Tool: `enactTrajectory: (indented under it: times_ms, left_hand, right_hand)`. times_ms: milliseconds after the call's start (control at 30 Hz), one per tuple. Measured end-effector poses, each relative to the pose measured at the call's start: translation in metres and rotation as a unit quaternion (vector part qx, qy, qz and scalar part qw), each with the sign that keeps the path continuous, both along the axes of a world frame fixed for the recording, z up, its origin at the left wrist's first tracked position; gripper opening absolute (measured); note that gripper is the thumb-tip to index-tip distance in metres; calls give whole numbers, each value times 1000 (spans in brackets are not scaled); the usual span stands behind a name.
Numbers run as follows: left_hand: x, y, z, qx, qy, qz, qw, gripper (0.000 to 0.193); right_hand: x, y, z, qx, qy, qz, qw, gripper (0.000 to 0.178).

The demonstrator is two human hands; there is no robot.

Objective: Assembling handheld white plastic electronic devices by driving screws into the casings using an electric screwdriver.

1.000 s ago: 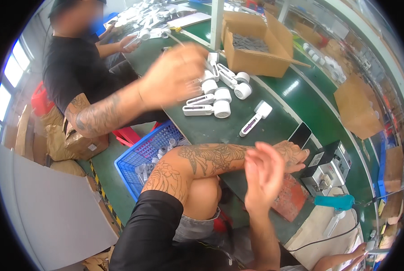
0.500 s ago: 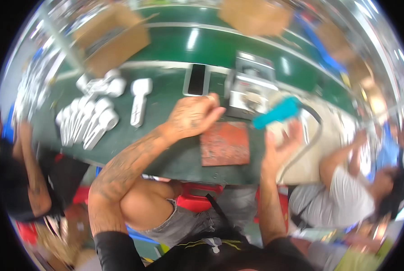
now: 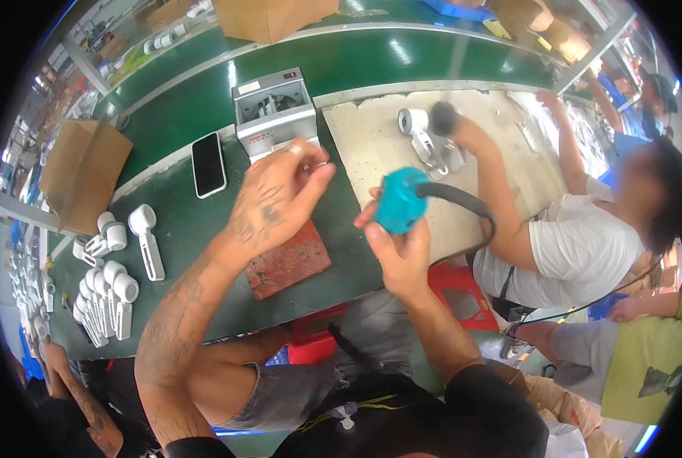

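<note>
My right hand (image 3: 403, 256) is wrapped round a teal corded electric screwdriver (image 3: 403, 200) above the table's front part; its tip is hidden behind the body. My left hand (image 3: 280, 191) hovers at the front of a grey open-topped screw feeder (image 3: 276, 114), thumb and fingers curled together; anything between them is too small to make out. Below that hand lies a worn red-brown square pad (image 3: 291, 263). On the left of the table a white round-headed part with a long handle (image 3: 148, 240) lies alone, near a row of several similar parts (image 3: 103, 298).
A smartphone (image 3: 209, 166) lies left of the feeder. Cardboard boxes stand at the left (image 3: 85, 172) and on the far shelf (image 3: 272, 17). To the right, a co-worker (image 3: 562, 237) works at a beige board (image 3: 356, 145) with another white part (image 3: 421, 137). The screwdriver's black cable (image 3: 463, 198) loops right.
My view has swung to the right. The screwdriver was near my open right hand and is now gripped in it. My left hand is still close to the feeder.
</note>
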State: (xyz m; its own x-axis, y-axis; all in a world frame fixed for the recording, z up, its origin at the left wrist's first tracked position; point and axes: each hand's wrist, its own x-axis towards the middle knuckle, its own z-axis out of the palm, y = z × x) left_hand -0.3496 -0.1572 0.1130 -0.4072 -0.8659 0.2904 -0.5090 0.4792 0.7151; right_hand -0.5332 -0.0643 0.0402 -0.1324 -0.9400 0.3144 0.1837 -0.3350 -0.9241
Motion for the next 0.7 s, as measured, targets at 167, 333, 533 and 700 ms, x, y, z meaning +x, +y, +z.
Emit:
enactTrajectory:
  times_ms: [167, 333, 533, 700]
  left_hand:
    - [-89, -60, -59, -41, -31, -26, 998, 35]
    - [-171, -89, -88, 55, -118, 45, 990, 65]
    - [-200, -93, -99, 215, -121, 63, 967, 76]
    - [-161, -81, -96, 146, -48, 28, 988, 58]
  right_hand:
    - [-30, 23, 12, 27, 21, -61, 998, 56]
    - [-43, 25, 15, 24, 43, -70, 996, 60]
    - [-57, 28, 14, 33, 38, -49, 998, 47]
    - [-56, 21, 13, -1, 64, -81, 995, 51]
